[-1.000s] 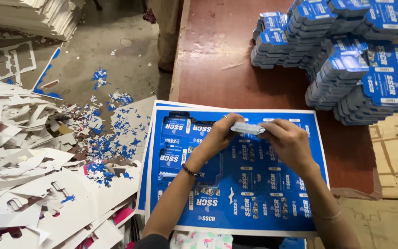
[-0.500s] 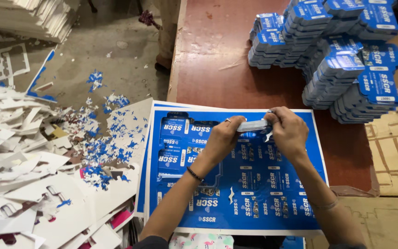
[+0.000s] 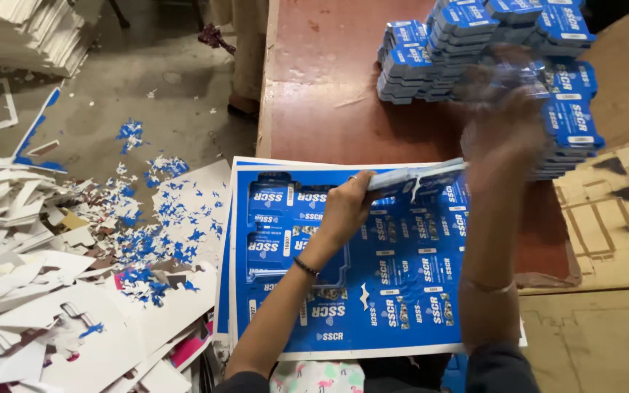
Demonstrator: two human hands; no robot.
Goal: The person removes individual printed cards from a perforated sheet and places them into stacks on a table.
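A stack of large blue printed sheets (image 3: 343,291) lies on the near edge of the reddish-brown table (image 3: 329,94), with rows of die-cut card shapes in it. My left hand (image 3: 347,207) hovers over the sheets, fingers closed on one end of a thin bundle of blue cut-out cards (image 3: 420,177) held flat just above them. My right hand (image 3: 504,127) is raised farther back, a motion-blurred shape in front of the piles of blue cut-out cards (image 3: 475,44). The blur hides whether it holds anything.
White and blue offcuts and punched-out waste sheets (image 3: 52,276) litter the concrete floor on the left. Stacked white board (image 3: 16,29) sits top left. Brown cardboard with cut-outs (image 3: 613,211) lies at the right of the table.
My right hand has let go of the bundle's right end and swung up and back toward the card piles. My left hand still holds the bundle over the sheets.
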